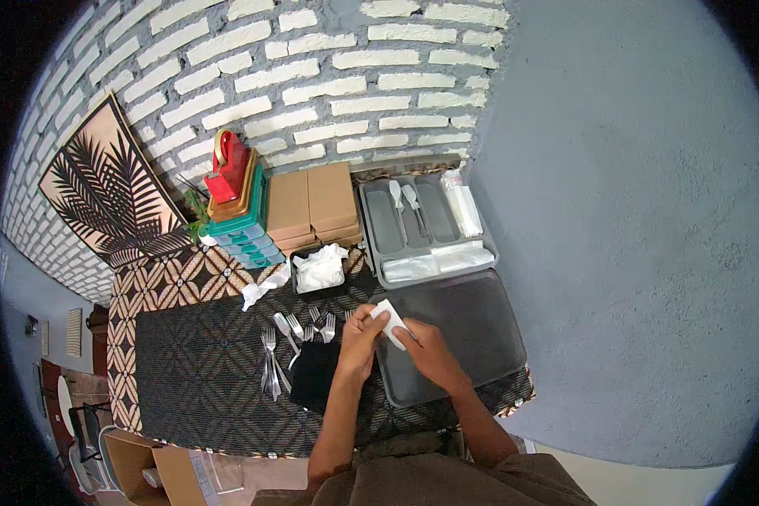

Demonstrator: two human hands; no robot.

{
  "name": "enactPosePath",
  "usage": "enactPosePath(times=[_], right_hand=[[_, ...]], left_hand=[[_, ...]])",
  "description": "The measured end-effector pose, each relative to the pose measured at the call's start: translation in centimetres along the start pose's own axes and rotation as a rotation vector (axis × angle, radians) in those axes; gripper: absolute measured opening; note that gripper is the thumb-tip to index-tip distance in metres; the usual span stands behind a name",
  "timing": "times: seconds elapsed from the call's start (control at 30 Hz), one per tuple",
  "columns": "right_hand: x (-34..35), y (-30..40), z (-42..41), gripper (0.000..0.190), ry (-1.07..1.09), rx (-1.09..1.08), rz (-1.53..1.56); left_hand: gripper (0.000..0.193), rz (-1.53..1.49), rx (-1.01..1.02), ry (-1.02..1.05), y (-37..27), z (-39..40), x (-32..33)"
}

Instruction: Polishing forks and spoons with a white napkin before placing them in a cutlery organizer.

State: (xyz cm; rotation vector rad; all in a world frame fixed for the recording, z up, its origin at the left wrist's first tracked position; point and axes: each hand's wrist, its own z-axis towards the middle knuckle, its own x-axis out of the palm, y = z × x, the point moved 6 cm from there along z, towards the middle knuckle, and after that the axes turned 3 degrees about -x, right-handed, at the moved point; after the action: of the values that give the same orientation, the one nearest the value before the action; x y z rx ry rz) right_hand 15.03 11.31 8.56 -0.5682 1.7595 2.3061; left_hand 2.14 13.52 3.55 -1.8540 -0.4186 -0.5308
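Note:
Both my hands hold a folded white paper packet (pixel 392 324), its upper end in my left hand (pixel 362 335) and its lower end in my right hand (pixel 425 346). Whether anything is inside it I cannot tell. Beneath my right hand lies a dark grey tray (pixel 468 322). Left of my hands, several metal forks (pixel 270 354) rest on the mat, some beside a black cloth (pixel 313 376). Behind them stands a black container (pixel 319 292) of crumpled white tissue (pixel 320 267). A grey cutlery tray (pixel 379 221) holds two wrapped white-handled utensils (pixel 411 196) and white packets (pixel 465 212).
Stacked cardboard boxes (pixel 313 199) and teal drawers (pixel 246 237) with a red tape dispenser (pixel 228 174) on top stand along the brick wall. A loose tissue (pixel 267 288) lies left of the black container. A plain grey wall (pixel 607 240) rises close at the right.

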Motion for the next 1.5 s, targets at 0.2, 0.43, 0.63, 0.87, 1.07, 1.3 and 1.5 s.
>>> enactPosePath(times=[0.2,0.43,0.63,0.87,1.07,1.3,1.5], right_hand=[[2.0,-2.5,-1.7,0.032,0.232,0.484,0.722],[2.2,1.1,-1.6,0.037,0.191,0.526,0.9],[1.9,0.7,-1.6,0.039,0.157,0.461,0.611],[2.0,-0.4,-1.6,0.035,0.12,0.475,0.556],[2.5,0.2,-2.5,0.035,0.381,0.626,1.015],[2.0,0.8,-2.1,0.032,0.29,0.459,0.449],[0.9,2.0,-2.0,0.033,0.208,0.23,0.383]], left_hand=[[0.012,-0.103,-0.073,0.216,-0.5,-0.8,1.7],[0.016,-0.02,0.264,0.108,-0.8,-0.4,0.7],[0.016,0.178,0.338,-0.022,-2.6,-1.3,1.8],[0.015,0.231,0.215,0.057,-2.7,-2.1,2.9],[0.023,0.109,0.084,0.255,-2.5,-2.1,1.8],[0.023,-0.282,-0.025,0.298,-0.3,-1.6,1.1],[0.017,-0.215,-0.012,0.161,-0.8,-2.5,1.7]])
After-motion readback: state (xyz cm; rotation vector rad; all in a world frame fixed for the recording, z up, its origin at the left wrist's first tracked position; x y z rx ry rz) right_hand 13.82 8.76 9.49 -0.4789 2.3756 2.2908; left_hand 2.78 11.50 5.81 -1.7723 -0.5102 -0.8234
